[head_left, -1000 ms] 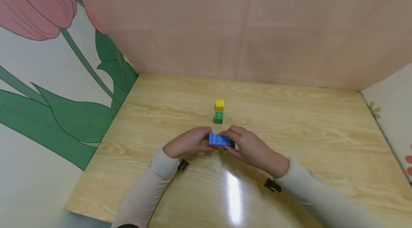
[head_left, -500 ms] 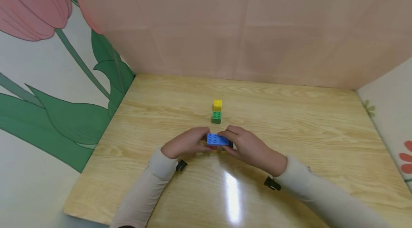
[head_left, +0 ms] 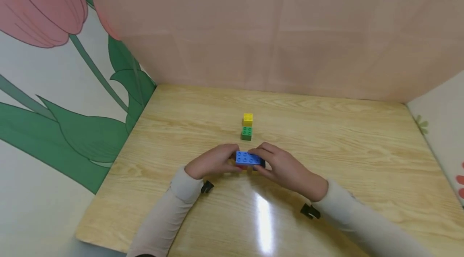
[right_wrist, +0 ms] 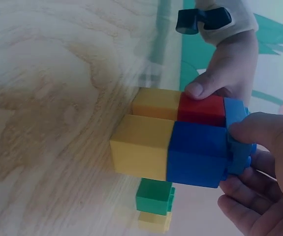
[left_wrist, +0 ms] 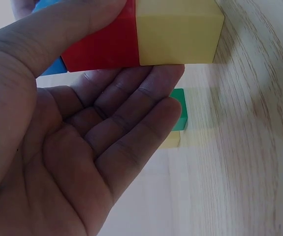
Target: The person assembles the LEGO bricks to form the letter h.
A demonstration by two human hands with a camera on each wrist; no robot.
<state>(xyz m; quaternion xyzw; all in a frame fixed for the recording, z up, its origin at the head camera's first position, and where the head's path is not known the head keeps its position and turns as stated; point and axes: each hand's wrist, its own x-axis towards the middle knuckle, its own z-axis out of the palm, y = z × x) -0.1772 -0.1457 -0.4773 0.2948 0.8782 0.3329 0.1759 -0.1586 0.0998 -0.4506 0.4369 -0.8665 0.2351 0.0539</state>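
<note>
A light blue brick [head_left: 247,158] with studs lies across the top of two side-by-side stacks. In the right wrist view, one stack has a red brick [right_wrist: 202,109] above a yellow brick [right_wrist: 156,104]; the nearer has a dark blue brick [right_wrist: 197,152] above another yellow brick [right_wrist: 142,147]. My left hand [head_left: 213,161] grips the red brick, thumb on its near face; in the left wrist view that hand [left_wrist: 77,142] has its fingers behind the bricks. My right hand [head_left: 290,171] pinches the light blue brick at its right part. Whether that brick sits fully down, I cannot tell.
Beyond the hands, a green brick [head_left: 246,133] stands on the wooden table [head_left: 326,136], with a small yellow brick [head_left: 248,119] just behind it. A pinkish wall rises at the table's back edge, and a flower-patterned wall borders its left side.
</note>
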